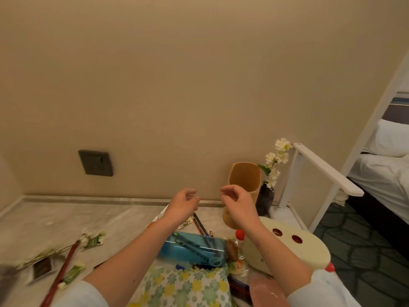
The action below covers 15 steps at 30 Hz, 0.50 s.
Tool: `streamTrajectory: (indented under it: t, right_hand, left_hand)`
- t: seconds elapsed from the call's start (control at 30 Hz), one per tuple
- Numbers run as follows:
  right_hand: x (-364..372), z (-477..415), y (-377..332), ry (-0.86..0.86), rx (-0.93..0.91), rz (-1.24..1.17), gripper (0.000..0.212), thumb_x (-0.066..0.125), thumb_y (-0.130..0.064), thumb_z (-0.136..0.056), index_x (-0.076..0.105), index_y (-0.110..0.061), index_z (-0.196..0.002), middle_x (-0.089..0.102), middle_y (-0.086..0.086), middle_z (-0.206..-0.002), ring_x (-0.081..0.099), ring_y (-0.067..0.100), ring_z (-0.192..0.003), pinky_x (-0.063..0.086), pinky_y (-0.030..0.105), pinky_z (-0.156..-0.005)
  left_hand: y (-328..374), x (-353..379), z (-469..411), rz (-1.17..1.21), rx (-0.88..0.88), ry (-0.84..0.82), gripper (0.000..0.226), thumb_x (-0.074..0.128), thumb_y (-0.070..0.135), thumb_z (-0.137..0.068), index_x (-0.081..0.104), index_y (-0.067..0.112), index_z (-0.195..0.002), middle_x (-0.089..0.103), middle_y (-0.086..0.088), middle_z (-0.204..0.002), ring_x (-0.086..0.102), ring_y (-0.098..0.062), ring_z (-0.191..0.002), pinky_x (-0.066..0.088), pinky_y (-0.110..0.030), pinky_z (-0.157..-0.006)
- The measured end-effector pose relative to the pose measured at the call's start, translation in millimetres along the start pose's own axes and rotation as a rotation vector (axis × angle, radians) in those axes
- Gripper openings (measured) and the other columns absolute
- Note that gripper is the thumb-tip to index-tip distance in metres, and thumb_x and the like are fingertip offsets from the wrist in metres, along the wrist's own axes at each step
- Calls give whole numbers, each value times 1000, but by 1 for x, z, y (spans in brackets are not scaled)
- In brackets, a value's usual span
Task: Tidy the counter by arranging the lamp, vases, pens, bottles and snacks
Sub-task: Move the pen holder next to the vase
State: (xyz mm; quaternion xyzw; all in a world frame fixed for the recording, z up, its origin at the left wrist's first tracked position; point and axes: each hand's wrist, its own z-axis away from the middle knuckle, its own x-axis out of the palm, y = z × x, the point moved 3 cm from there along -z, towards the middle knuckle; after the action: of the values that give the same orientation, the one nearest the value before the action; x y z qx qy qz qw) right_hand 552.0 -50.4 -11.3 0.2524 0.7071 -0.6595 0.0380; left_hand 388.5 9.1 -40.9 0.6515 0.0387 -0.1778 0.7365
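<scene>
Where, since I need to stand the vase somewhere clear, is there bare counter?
Bare counter lies at the back left, between the wall and the snack packets, left of the left hand. Crowded: front centre around the blue pencil case and floral cloth, and the right, with tan holder, dark vase and cream lamp.

The wall (199,85) is beige, the socket (95,163) dark grey, the counter (66,218) pale and marbled. The holder (244,177) is tan, the vase (265,199) dark with white blossoms (282,145) — the lamp (305,251) cream, red-spotted — the cloth (188,286) flowered green and yellow.
</scene>
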Motion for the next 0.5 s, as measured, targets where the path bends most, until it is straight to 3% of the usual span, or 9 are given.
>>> streamTrajectory:
  t: [0.1, 0.23, 0.3, 0.43, 0.5]
  right_hand:
    - [28, 13, 1, -123, 37, 25, 21, 59, -13, -92, 62, -32, -98, 67, -5, -98, 64, 13, -94, 56, 34, -83]
    - [63, 31, 4, -236, 72, 83, 22, 63, -15, -91, 64, -25, -111, 64, -9, -103, 62, 8, -98, 51, 19, -78]
    - [74, 37, 9, -306, 63, 178, 34, 69, -21, -85, 60, -27, -117, 62, -10, -110, 59, 9, -105, 51, 21, -85]
    - [97, 43, 19, -461, 43, 576, 74, 74, -38, -71, 44, -31, -138, 51, -7, -139, 49, 15, -125, 46, 39, -102]
    - [105, 46, 22, -479, 29, 681, 80, 73, -41, -71, 39, -32, -142, 46, -6, -145, 46, 18, -129, 40, 43, -107]
  left_hand:
    - [-23, -29, 13, -39, -12, 54, 25, 55, 16, -94, 58, 14, -119, 64, 1, -97, 64, -15, -82, 54, -38, -83]
    - [-51, -58, 35, -76, -13, 126, 22, 58, 13, -92, 63, 16, -113, 65, 1, -104, 64, -15, -92, 53, -33, -87]
    - [-64, -64, 43, -75, -13, 132, 21, 58, 9, -91, 64, 17, -111, 64, 1, -107, 62, -15, -100, 50, -31, -92]
    - [-87, -71, 55, -103, -50, 123, 30, 57, 6, -91, 60, 14, -120, 62, -3, -120, 58, -15, -112, 45, -29, -99]
    - [-94, -69, 59, -125, -79, 107, 37, 56, 5, -91, 55, 12, -128, 58, -4, -128, 54, -16, -117, 43, -29, -103]
